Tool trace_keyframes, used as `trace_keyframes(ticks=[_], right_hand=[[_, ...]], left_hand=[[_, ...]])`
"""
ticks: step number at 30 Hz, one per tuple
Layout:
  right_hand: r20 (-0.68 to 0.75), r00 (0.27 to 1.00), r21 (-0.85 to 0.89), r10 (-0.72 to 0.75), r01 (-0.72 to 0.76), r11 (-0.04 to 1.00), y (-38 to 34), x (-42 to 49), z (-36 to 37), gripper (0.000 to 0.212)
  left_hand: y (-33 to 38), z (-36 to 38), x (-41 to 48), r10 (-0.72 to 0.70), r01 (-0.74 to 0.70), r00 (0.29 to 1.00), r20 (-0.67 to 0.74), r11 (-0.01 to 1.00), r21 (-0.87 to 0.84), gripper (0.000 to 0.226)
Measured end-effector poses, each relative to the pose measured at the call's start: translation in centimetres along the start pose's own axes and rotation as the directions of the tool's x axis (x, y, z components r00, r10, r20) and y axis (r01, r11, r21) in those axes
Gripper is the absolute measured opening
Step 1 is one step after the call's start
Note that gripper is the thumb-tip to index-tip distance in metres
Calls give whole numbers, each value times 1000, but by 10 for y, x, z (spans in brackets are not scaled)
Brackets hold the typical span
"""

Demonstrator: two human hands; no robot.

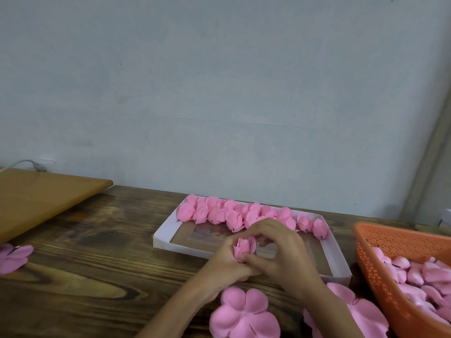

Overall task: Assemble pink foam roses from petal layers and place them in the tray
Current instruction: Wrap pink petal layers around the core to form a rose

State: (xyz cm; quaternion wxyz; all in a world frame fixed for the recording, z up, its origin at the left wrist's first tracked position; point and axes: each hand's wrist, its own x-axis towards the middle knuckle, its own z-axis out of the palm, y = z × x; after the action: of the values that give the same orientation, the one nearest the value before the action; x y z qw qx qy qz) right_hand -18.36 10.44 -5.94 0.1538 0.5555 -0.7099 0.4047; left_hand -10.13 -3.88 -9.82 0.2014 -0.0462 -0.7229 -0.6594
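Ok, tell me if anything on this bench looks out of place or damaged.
Nothing stands out. Finished roses line the tray's far side, petal layers lie flat on the table, and both hands hold one rose.

Tray [161, 241] centre on table [85, 276]; roses [234, 214] along far side; basket [380, 276] right, probably holding buds [419, 276].

No legible text, label, brand, number or sign appears in the view. The floor of the tray [163, 241] carries a faint rectangular print, too blurred to read.
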Motion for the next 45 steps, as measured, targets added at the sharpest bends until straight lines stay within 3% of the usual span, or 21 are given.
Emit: trace_keyframes(ticks=[2, 7, 11, 22, 30, 33, 37, 41, 43, 45], right_hand=[[-28, 999, -16, -28, 28, 999, -3, 1, 2, 31], [-71, 995, -76, -71, 66, 995, -4, -1, 5, 24], [-97, 994, -79, -49, 41, 996, -4, -1, 5, 19], [-191, 980, -103, -55, 35, 994, -6, -3, 19, 16], [-145, 989, -67, 0, -9, 998, -3, -3, 29, 19], [-134, 991, -8, 24, -25, 1000, -4, -3, 29, 13], [-133, 969, 223, 206, -173, 959, -9, -5, 38, 29], [31, 939, 421, 344, -324, 847, -19, -8, 50, 44], [80, 933, 469, 351, -346, 813, -24, -10, 57, 44], [66, 930, 478, 363, -348, 806, -26, -10, 62, 40]], left_hand=[[-2, 3, 1, 23, -22, 997, -75, 1000, 6, 31], [-9, 7, 5, 26, -20, 973, -229, 999, 30, 15], [-8, 7, 6, -10, 23, 968, -250, 999, 49, 5], [0, 7, 1, -38, 38, 963, -268, 999, -4, 41], [-2, 8, 0, -65, 76, 946, -318, 997, 20, 28], [1, 9, 0, -105, 95, 943, -314, 994, -47, 24], [8, 2, 2, -155, 42, 917, -367, 954, -297, 9], [14, -5, 2, -284, 63, 878, -386, 866, -496, 41], [15, -4, 1, -319, 105, 864, -389, 870, -482, 57], [16, -3, 0, -315, 120, 868, -383, 883, -454, 59]])
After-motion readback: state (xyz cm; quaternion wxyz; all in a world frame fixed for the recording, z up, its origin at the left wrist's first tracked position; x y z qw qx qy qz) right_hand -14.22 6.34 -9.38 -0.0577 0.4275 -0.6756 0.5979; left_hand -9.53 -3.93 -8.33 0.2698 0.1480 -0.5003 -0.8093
